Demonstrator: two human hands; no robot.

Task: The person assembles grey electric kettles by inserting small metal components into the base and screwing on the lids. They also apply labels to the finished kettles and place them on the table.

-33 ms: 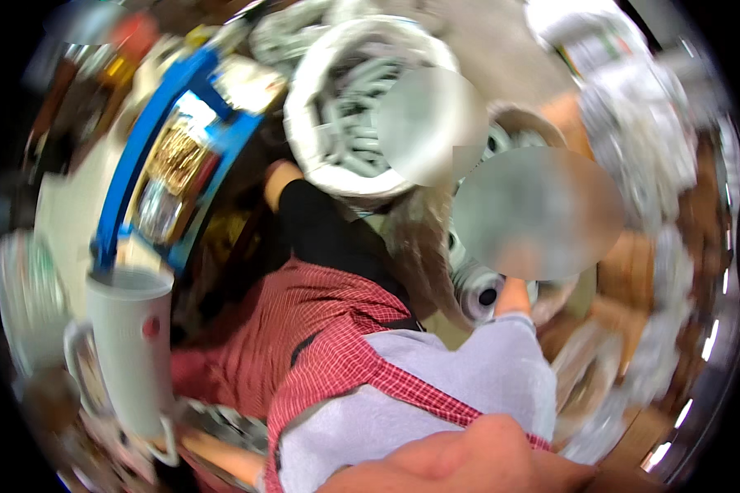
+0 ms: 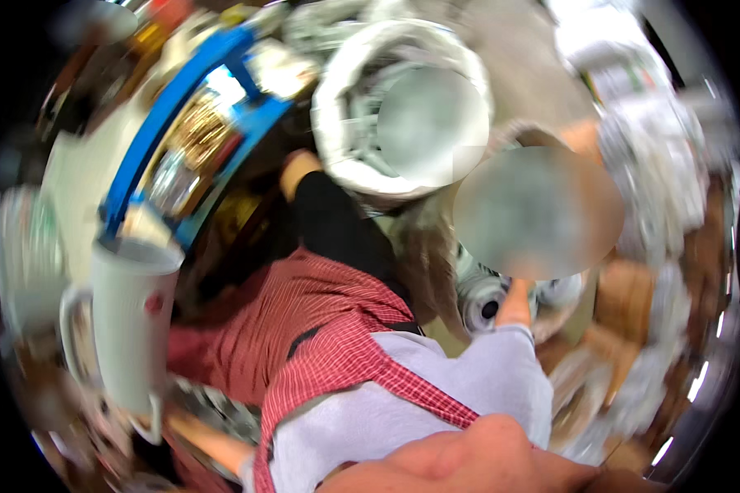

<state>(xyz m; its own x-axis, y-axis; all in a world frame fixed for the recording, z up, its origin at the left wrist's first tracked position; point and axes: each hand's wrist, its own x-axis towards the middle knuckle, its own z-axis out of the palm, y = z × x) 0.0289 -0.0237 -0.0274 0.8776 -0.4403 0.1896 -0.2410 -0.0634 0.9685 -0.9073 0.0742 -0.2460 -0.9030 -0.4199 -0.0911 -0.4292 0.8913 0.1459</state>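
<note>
The picture is blurred by motion. My right hand (image 2: 515, 306) comes out of a grey sleeve (image 2: 485, 386) and rests against shiny metal cups (image 2: 483, 301); its fingers are hidden. My left forearm (image 2: 210, 444) runs to the lower left and ends by the base of a tall white jug (image 2: 131, 329). Whether it grips the jug I cannot tell. A red checked apron (image 2: 321, 329) hangs between my arms. Another person with a black sleeve (image 2: 329, 222) reaches a hand (image 2: 300, 168) toward a big white tub (image 2: 345, 148).
A blue metal frame (image 2: 181, 107) holding shiny and golden items stands at the upper left. Pale stacked ware (image 2: 658, 164) fills the right side above brown surfaces (image 2: 625, 304). More white ware (image 2: 25, 246) sits at the far left.
</note>
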